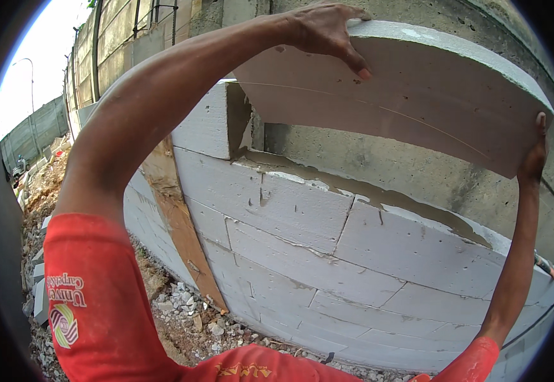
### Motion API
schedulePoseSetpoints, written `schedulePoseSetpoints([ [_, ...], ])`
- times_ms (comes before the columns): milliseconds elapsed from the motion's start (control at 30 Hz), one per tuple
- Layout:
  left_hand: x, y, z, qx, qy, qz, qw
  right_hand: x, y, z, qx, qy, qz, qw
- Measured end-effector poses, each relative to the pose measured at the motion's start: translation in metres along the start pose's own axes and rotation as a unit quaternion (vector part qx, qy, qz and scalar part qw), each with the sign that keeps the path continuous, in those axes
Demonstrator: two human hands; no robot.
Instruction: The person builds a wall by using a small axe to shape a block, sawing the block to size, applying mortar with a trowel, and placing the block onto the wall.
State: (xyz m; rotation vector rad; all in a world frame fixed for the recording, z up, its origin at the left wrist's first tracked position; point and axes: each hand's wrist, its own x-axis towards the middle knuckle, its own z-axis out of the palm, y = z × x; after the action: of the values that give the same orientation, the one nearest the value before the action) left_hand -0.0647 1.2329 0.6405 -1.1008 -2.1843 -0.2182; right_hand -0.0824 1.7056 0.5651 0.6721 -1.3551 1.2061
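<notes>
Between my hands hangs a large light-grey lightweight concrete block (411,95), lifted above the top of the block wall (290,200). My left hand (328,35) clasps its top edge near the left end, thumb down on the near face. At the opposite end, my right hand (533,155) presses against the block's side, its other fingers mostly hidden. Wet mortar (379,191) lies in a strip along the wall top below the block. Left of that gap stands a laid block (204,121) with mortar on its end face. A thin string crosses in front of the held block.
A wooden board (184,223) leans upright against the wall. Rough concrete wall (353,146) rises close behind. Gravel and rubble (194,312) cover the ground at the wall's foot. More blocks (40,293) lie at far left. Rebar (156,16) sticks up at the back.
</notes>
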Motion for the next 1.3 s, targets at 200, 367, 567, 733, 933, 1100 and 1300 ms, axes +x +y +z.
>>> schedulePoseSetpoints([
  [200,0.006,-0.015,0.048,0.038,-0.062,-0.021,0.997,-0.039,0.007,-0.01,0.074,-0.042,0.169,0.982],
  [367,0.008,-0.03,0.067,0.077,-0.092,-0.025,0.992,-0.065,0.022,-0.008,0.023,-0.038,0.208,0.977],
  [567,-0.006,-0.045,0.082,0.049,-0.115,-0.031,0.992,-0.082,0.029,0.0,0.046,-0.077,0.261,0.961],
  [733,-0.01,-0.02,0.059,0.036,-0.201,-0.12,0.972,-0.101,0.029,-0.003,0.075,-0.083,0.288,0.951],
  [933,-0.012,-0.058,0.092,0.032,-0.17,-0.05,0.984,-0.129,0.037,0.011,0.014,-0.073,0.286,0.955],
  [1100,0.001,-0.048,0.096,-0.023,-0.165,-0.053,0.985,-0.123,0.008,-0.027,-0.045,-0.079,0.3,0.95],
  [1300,-0.026,-0.092,0.099,0.102,-0.076,-0.007,0.992,-0.19,-0.069,-0.012,-0.213,0.082,-0.316,0.921],
])
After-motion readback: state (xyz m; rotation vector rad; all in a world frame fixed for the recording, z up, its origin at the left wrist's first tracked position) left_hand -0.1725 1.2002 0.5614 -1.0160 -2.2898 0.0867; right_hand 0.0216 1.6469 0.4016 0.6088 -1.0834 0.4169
